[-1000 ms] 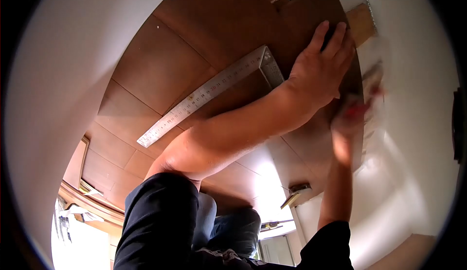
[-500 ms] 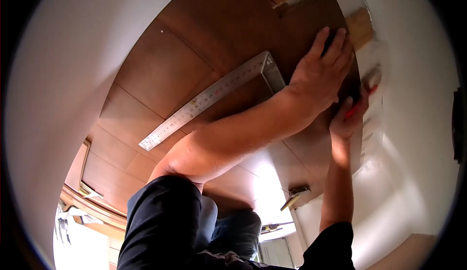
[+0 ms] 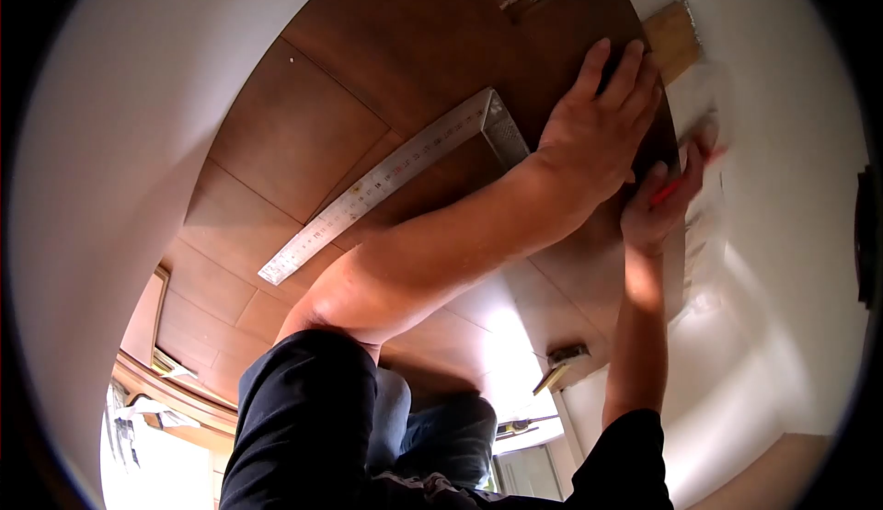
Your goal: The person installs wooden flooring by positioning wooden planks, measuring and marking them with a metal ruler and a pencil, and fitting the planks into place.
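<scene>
My left hand (image 3: 602, 119) lies flat with its fingers spread on a dark brown floorboard (image 3: 589, 27), close to the board's right edge. Beyond that edge, by the white wall, my right hand (image 3: 660, 205) is closed around a slim red pencil (image 3: 669, 190); its tip is blurred. A metal try square (image 3: 377, 183) with a graduated blade rests on the boards to the left of my left hand. Its short stock (image 3: 504, 133) reaches toward my left wrist.
White walls (image 3: 782, 188) curve up on both sides. Lighter bare wood (image 3: 671, 41) shows past the board's upper right edge. A small dark tool (image 3: 566, 355) lies on the floor near my right forearm. Thin strips (image 3: 170, 366) lie at lower left.
My right hand has moved slightly up and outward with the pencil, toward the wall. My left hand stays pressed on the board. The whole view has shifted slightly.
</scene>
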